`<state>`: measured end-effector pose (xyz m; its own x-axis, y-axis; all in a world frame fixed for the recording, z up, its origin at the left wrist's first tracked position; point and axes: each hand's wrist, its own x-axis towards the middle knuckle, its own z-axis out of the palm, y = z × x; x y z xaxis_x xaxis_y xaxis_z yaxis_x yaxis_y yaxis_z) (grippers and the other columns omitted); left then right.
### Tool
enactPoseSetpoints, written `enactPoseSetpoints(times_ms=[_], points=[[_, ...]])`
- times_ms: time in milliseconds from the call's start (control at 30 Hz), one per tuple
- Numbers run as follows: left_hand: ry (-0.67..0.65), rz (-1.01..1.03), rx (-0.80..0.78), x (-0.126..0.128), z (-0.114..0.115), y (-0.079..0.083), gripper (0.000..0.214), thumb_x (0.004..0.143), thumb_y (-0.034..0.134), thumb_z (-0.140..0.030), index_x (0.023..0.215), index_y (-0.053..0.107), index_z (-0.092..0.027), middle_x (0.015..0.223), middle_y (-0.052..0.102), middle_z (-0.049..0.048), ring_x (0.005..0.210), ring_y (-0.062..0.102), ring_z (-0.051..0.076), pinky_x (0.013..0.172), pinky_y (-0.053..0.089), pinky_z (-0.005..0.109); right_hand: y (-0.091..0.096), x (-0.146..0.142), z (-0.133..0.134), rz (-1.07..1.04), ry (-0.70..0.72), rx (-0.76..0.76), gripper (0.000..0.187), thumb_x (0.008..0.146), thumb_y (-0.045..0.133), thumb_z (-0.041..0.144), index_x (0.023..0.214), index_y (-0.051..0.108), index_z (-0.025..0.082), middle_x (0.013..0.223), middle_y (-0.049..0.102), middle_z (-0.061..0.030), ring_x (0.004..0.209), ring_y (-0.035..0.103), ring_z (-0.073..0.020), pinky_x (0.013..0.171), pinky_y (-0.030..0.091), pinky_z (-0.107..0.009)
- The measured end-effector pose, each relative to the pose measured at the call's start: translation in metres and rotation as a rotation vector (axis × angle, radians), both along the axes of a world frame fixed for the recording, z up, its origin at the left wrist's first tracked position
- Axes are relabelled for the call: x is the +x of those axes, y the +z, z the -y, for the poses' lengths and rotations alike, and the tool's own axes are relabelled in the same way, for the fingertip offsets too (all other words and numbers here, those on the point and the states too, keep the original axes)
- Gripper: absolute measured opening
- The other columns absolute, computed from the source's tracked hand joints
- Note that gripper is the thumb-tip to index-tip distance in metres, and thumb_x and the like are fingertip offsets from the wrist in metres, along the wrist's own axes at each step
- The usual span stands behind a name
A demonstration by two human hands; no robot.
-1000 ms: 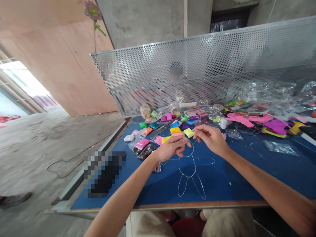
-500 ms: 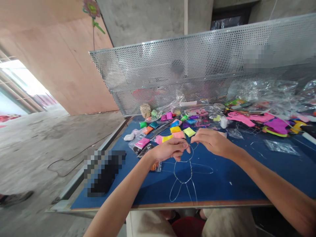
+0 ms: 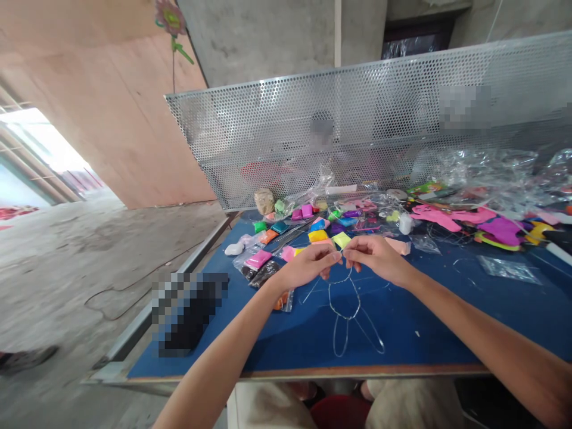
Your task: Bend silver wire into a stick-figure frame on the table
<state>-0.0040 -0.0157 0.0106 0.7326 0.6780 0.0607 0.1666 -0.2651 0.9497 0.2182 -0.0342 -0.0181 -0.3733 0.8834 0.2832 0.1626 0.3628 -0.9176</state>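
Over the near half of the blue table (image 3: 447, 333), both hands are on the wire figure (image 3: 344, 316): left hand (image 3: 308, 265) and right hand (image 3: 373, 257) each pinch its top end between thumb and fingers, fingertips nearly meeting. Twisted body loop and two long lower loops hang toward me; can't tell if they touch the table. My fingers hide part of the top. Bags: dark packs (image 3: 269, 274) in clear film left of my left hand, pink packet (image 3: 258, 260) beside them; a small clear bag (image 3: 288, 301) with something orange sits behind my left wrist, partly covered. Flat clear bag (image 3: 509, 268) off right, contents unreadable. Just beyond my hands: lime packet (image 3: 342, 239) and yellow packet (image 3: 318, 236). Peach packet (image 3: 397, 246) partly behind right hand. Farther right, pink cutout (image 3: 435, 215) near crumpled plastic (image 3: 487, 167). Perforated metal panel (image 3: 277, 131) walls off the back.
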Motion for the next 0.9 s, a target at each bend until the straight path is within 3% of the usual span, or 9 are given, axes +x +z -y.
enactPoseSetpoints(times_ms=[200,300,433,667,800,900], points=[[0.077,-0.003,0.019,-0.003,-0.005,0.002,0.035,0.083,0.067,-0.048,0.093,0.068,-0.015,0.084,0.063,0.0041,0.071,0.061,0.012,0.066,0.054,0.026,0.002,0.001,0.0,-0.069,-0.091,0.02,0.027,0.088,0.063,0.044,0.084,0.069,0.018,0.073,0.069,-0.003,0.057,0.059,-0.0118,0.057,0.048,-0.027],[0.068,-0.04,0.03,-0.003,-0.003,0.005,0.039,0.086,0.061,-0.052,0.096,0.069,-0.015,0.088,0.065,0.0061,0.069,0.061,0.012,0.053,0.049,0.022,0.004,0.001,0.0,-0.081,-0.068,0.01,0.026,0.088,0.065,0.043,0.085,0.07,0.018,0.073,0.068,-0.0025,0.056,0.059,-0.0118,0.055,0.048,-0.027],[0.071,-0.027,0.045,-0.004,-0.002,0.006,0.047,0.094,0.046,-0.056,0.105,0.068,-0.015,0.089,0.066,0.0077,0.068,0.062,0.012,0.05,0.047,0.021,0.005,0.002,0.001,-0.091,-0.075,0.021,0.025,0.088,0.066,0.042,0.09,0.072,0.018,0.072,0.068,-0.0023,0.055,0.059,-0.0114,0.055,0.049,-0.026],[0.13,-0.126,0.268,-0.012,-0.007,0.008,0.04,0.094,0.05,-0.05,0.097,0.074,-0.018,0.077,0.066,0.0027,0.051,0.044,0.007,0.05,0.035,0.022,0.005,0.005,0.0,-0.078,-0.061,-0.004,0.027,0.086,0.067,0.04,0.1,0.074,0.018,0.073,0.07,-0.0034,0.057,0.061,-0.0113,0.056,0.051,-0.026],[0.221,-0.149,0.427,-0.008,-0.006,0.005,0.036,0.095,0.049,-0.047,0.1,0.075,-0.022,0.084,0.07,0.0031,0.06,0.052,0.011,0.056,0.038,0.024,0.008,0.005,0.0,-0.065,-0.011,-0.058,0.033,0.085,0.069,0.039,0.108,0.073,0.017,0.076,0.073,-0.0058,0.055,0.061,-0.0112,0.051,0.051,-0.024],[0.347,-0.129,0.634,-0.004,-0.004,0.006,0.03,0.096,0.05,-0.042,0.105,0.072,-0.023,0.091,0.069,0.0031,0.063,0.052,0.011,0.058,0.039,0.024,0.009,0.003,0.001,-0.102,-0.086,-0.015,0.031,0.085,0.067,0.039,0.104,0.075,0.016,0.076,0.072,-0.0063,0.054,0.061,-0.0114,0.048,0.05,-0.024]])
